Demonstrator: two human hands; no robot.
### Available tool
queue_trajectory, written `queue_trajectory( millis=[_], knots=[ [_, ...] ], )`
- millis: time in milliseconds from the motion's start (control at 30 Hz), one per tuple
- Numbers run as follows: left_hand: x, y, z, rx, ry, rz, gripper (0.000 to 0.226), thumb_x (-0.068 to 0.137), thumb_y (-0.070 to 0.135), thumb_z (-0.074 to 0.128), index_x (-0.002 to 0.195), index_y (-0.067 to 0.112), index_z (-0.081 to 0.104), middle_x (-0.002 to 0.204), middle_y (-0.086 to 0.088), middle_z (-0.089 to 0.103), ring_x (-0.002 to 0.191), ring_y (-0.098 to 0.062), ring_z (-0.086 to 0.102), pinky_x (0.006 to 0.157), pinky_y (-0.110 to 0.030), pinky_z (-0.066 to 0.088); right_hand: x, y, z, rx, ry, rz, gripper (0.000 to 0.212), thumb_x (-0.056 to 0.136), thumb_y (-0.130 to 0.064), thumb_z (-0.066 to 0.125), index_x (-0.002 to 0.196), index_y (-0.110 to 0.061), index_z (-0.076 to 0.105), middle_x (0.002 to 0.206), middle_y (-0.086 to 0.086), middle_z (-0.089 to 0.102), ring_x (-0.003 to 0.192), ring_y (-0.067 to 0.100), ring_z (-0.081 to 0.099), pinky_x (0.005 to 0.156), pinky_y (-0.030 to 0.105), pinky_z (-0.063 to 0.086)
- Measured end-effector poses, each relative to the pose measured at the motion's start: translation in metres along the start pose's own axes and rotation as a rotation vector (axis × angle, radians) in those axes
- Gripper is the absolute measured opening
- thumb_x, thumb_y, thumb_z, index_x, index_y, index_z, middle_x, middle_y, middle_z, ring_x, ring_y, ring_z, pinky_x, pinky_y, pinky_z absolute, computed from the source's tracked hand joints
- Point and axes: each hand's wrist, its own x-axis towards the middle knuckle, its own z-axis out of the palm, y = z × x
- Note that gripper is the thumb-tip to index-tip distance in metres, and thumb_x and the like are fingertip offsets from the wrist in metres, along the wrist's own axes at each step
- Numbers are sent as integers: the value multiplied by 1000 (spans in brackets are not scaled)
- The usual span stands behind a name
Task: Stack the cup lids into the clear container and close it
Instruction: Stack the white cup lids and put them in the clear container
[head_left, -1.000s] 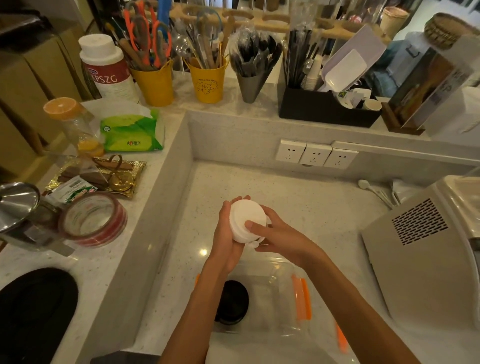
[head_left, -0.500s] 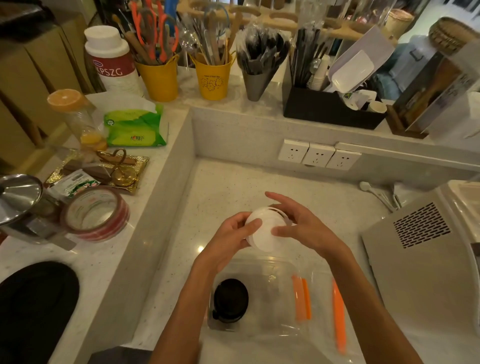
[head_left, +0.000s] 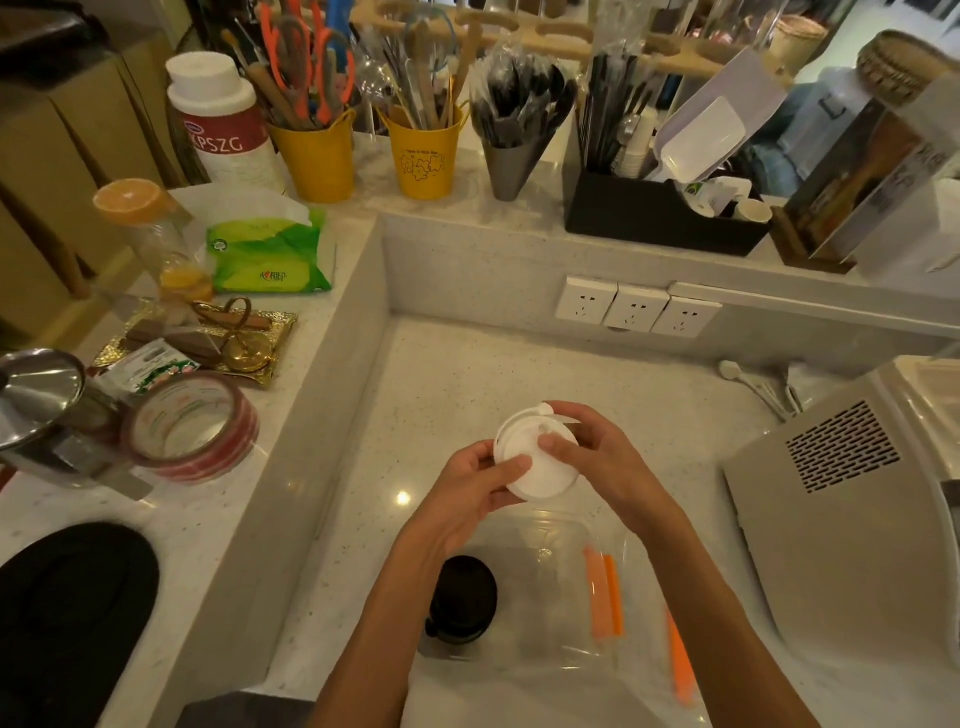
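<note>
While both your hands pinch the white lids, the clear container sits directly below your grip.

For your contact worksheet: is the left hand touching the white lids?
Touching. The head view shows the left hand's thumb pressed on the white lids' top face, with the right hand gripping the other side.
</note>
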Motion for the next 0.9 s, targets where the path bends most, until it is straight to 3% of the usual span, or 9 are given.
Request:
queue_trajectory(
  millis=[67,133,267,400,500,600,700,767,900],
  knots=[
    [1,-2,6,-20,31,28,37,90,15,75,125,7,65,122,-14,72,109,-26,73,87,-34,62,-2,-2,2,-42,26,-17,50,87,-41,70,132,-47,50,122,-9,64,107,12,63,79,24,56],
    [2,-3,9,3,71,51,41,87,21,79,124,8,65,121,-13,73,107,-24,74,87,-34,62,-6,-3,4,-160,37,-85,61,87,-44,68,141,-50,39,135,-9,53,115,9,56,88,23,50],
    [-7,-6,7,82,51,60,44,89,32,75,119,3,62,115,-12,74,101,-23,75,82,-31,62,-23,-8,5,-486,-127,-180,77,77,-64,67,141,-64,25,148,-18,27,132,11,28,106,35,33],
    [-27,-11,-2,55,-42,39,47,92,37,66,123,2,60,119,-15,73,110,-30,72,87,-37,61,-45,-14,10,-611,-230,-143,81,77,-54,74,138,-68,23,148,-21,19,134,13,20,111,41,34],
    [-41,-19,-6,108,-75,34,40,96,33,66,125,5,61,124,-17,70,114,-31,70,94,-44,59,-62,-11,17,-635,-318,-111,91,77,-44,79,140,-67,18,152,-19,15,135,16,23,111,41,37],
    [-55,-23,-12,180,-93,3,44,94,45,65,122,11,65,120,-13,73,111,-27,72,91,-38,61,-78,0,27,-609,-314,-90,93,78,-41,80,140,-64,16,150,-16,19,132,17,34,107,38,46],
    [-65,-25,-20,288,-149,-111,47,101,61,43,111,29,76,113,-6,78,107,-22,74,86,-28,61,-93,16,30,-582,-311,-28,90,74,-52,76,139,-62,14,148,-11,29,128,15,41,104,37,47],
    [-64,-34,-23,476,-105,-173,56,102,65,30,105,34,77,105,-2,79,98,-15,75,80,-22,60,-100,28,31,-690,-302,-11,91,70,-59,71,141,-57,14,144,-9,36,122,15,46,100,36,48],
    [-51,-64,-30,792,60,-135,29,107,31,40,126,21,60,116,-6,68,91,-12,64,85,-32,58,-102,53,41,-1002,-234,-5,93,68,-66,63,146,-45,17,136,0,47,115,21,53,94,32,47]
  ],
)
